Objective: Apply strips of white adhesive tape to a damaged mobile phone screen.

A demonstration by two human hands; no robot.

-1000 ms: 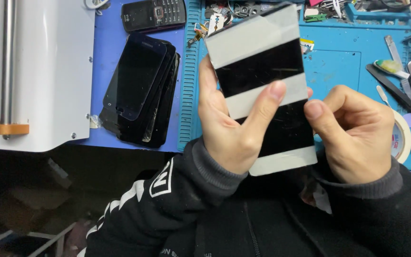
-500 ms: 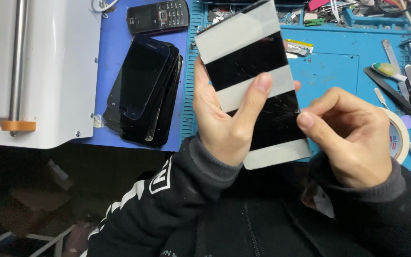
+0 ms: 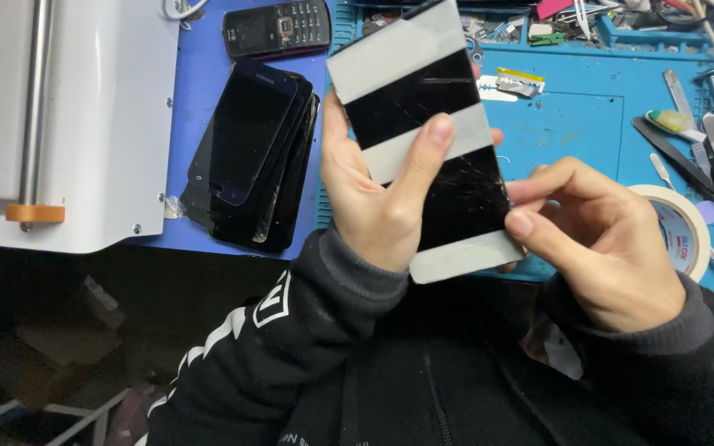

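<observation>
Between both hands' fingers (image 3: 423,157): cracked phone screen (image 3: 448,186).

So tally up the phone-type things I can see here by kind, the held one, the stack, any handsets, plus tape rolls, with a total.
Cracked black screen panel with pale tape strips, held by left hand and right hand: 1
Stacks of black glass phone screens, exact number in the stack unclear: 1
Black keypad handsets: 1
Rolls of cream masking tape: 1
Total: 4

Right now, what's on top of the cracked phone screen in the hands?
Three pale tape strips cross the cracked phone screen. The left hand lays its thumb over the middle strip; the right hand pinches the right edge. Its back is hidden.
</observation>
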